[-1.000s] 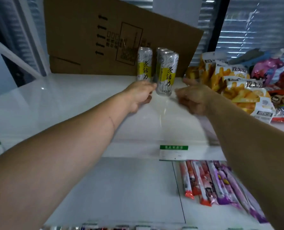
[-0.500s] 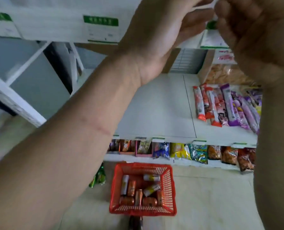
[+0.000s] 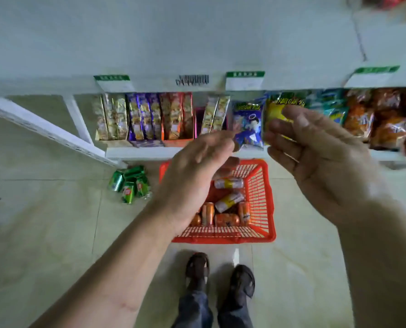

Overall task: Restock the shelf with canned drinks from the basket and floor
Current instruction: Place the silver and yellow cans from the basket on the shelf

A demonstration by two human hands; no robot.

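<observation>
Both hands [image 3: 192,178] empty above basket [image 3: 261,200]

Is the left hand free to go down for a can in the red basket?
Probably yes: the left hand is empty, hanging above the open-topped basket, and nothing covers the cans inside.

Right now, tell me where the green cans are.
In the head view the green cans lie clustered on the floor at left, just left of the red basket and below the bottom shelf's left end.
</observation>
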